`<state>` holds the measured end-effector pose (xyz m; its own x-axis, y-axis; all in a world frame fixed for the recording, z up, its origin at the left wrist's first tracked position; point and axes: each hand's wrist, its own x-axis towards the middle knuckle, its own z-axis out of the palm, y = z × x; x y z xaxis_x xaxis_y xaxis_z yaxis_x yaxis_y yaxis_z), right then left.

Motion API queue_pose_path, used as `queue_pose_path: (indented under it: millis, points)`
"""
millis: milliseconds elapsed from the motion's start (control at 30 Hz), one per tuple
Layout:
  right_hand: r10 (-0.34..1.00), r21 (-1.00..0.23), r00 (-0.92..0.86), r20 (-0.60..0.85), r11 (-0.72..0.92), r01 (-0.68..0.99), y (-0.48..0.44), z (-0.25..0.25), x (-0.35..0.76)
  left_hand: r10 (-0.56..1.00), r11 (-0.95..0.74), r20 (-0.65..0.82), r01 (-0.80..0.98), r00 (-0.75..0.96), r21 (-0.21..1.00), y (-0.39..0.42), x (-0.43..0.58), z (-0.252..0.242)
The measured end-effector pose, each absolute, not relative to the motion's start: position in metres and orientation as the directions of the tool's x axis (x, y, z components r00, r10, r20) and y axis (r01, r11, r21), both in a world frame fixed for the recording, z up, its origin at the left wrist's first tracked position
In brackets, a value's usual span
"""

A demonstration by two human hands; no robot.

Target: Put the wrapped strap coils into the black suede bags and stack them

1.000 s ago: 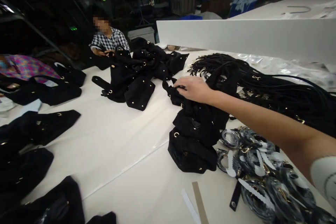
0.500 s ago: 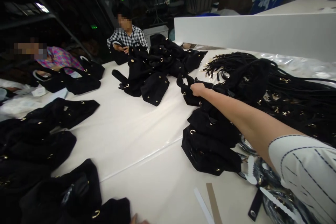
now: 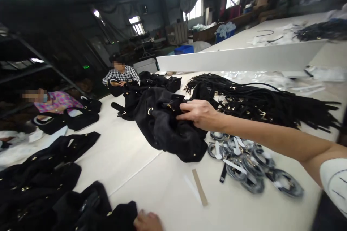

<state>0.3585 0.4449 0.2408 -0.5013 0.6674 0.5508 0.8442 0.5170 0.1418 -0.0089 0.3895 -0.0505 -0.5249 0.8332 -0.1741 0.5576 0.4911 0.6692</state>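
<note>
One black bag [image 3: 168, 130] is in our right hand [image 3: 202, 113], whose fingers are clamped together on a fold of its upper part, beside some gold-coloured metal fittings. The bag is at the middle of our view, over a long white table [image 3: 162, 187]; its fabric is soft and crumpled, with a gold ring toward its left side. We cannot tell whether its lower edge touches the tabletop.

Our left hand [image 3: 148, 221] is at the bottom edge, blurred and partly cut off. Its fingertips are at the edge of the nearest bag in a row of black bags [image 3: 40, 173] along the left of the table; we cannot tell whether they grip that fabric or only rest against it.

To the right of our held bag, beyond our forearm, we see a thick bundle of black straps [image 3: 260, 97] with gold-coloured clips. Nearer to us are coiled cords [image 3: 245, 166] in clear wrapping, some with white wavy-edged strips. A tan strip [image 3: 200, 187] lies nearer to us than the held bag.

Across the table, a person in a black-and-white checked shirt [image 3: 123, 74] and a person in pink plaid [image 3: 56, 101] sit with black bags before them.
</note>
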Motion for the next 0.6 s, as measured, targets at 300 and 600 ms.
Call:
queue_pose_path:
  millis: [300, 600]
  points:
    - [0.924, -0.221, -0.344, 0.165, 0.374, 0.9, 0.24, 0.137, 0.32, 0.945, 0.327, -0.321, 0.11, -0.068, 0.938, 0.271, 0.047, 0.026]
    - [0.967, -0.339, -0.254, 0.011, 0.243, 0.909, 0.137, 0.047, 0.272, 0.906, 0.107, -0.264, 0.425, 0.331, 0.899, 0.213, 0.055, 0.036]
